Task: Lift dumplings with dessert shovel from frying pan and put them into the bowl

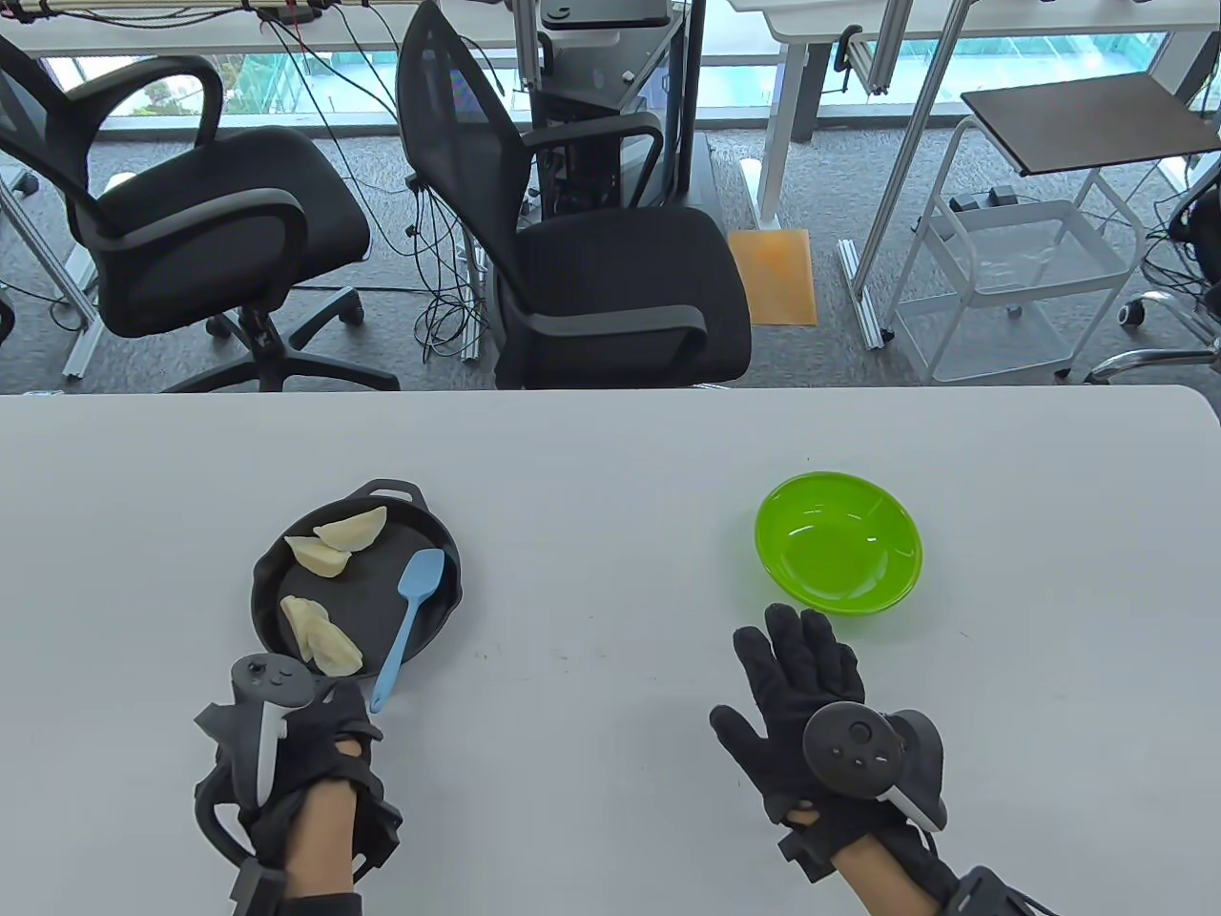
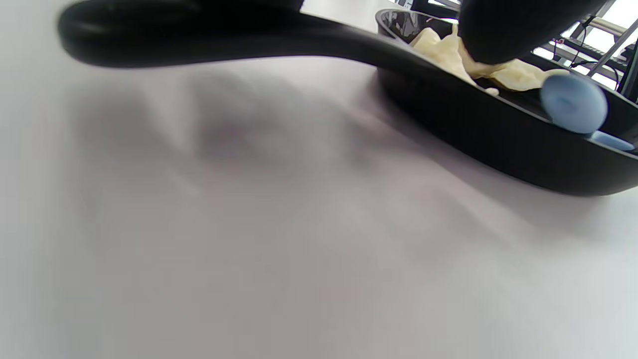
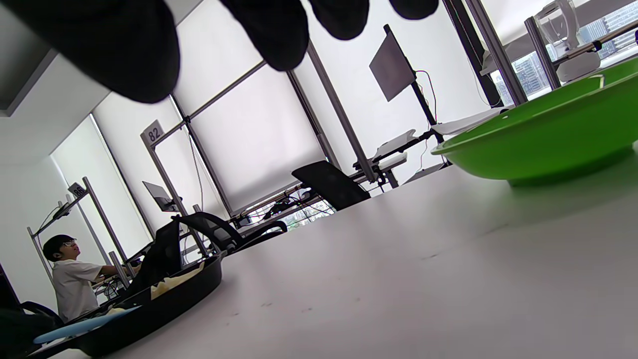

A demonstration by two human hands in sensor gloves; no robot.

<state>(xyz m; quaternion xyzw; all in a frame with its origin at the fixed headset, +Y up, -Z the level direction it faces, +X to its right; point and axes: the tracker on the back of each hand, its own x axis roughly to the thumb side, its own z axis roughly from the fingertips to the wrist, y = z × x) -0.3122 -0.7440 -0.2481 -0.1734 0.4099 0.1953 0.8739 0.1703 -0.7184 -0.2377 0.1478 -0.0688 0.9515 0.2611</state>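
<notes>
A black frying pan (image 1: 277, 572) sits left of centre and holds several pale dumplings (image 1: 339, 544). A light blue dessert shovel (image 1: 410, 611) lies in the pan, its handle sticking out over the near rim. My left hand (image 1: 286, 735) is at the pan's near edge, over the pan's long handle (image 2: 199, 40). One fingertip (image 2: 498, 30) reaches the rim by the dumplings (image 2: 443, 50), and the grip is hidden. The green bowl (image 1: 782, 563) is empty. My right hand (image 1: 792, 658) lies flat with its fingers (image 3: 279, 30) spread, just short of the bowl (image 3: 548, 144).
The white table (image 1: 610, 458) ends at a far edge, with two black office chairs (image 1: 591, 248) behind it. A white wire cart (image 1: 1011, 286) stands at the back right. A person (image 3: 70, 279) sits far off in the room.
</notes>
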